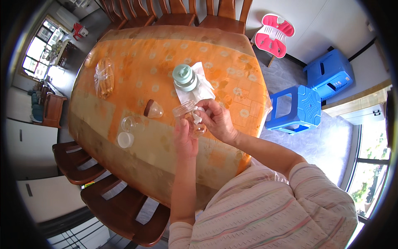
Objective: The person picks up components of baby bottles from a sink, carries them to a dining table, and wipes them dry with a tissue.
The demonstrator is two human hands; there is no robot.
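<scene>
My left hand grips a clear baby bottle with a threaded neck, tilted above the table. Pinched in my right hand is a crumpled white tissue, held against the bottle's side near its neck. Beyond my hands a green-lidded jar stands on a spread white tissue. To the left lies a bottle nipple with a brown collar. Farther left are a clear plastic cap and a white round cap.
A patterned orange cover lies over the table. On its far left sits a plastic bag of long bread-like sticks. Wooden chairs line the near-left side and the far side. Blue plastic stools and a pink-and-white seat are at right.
</scene>
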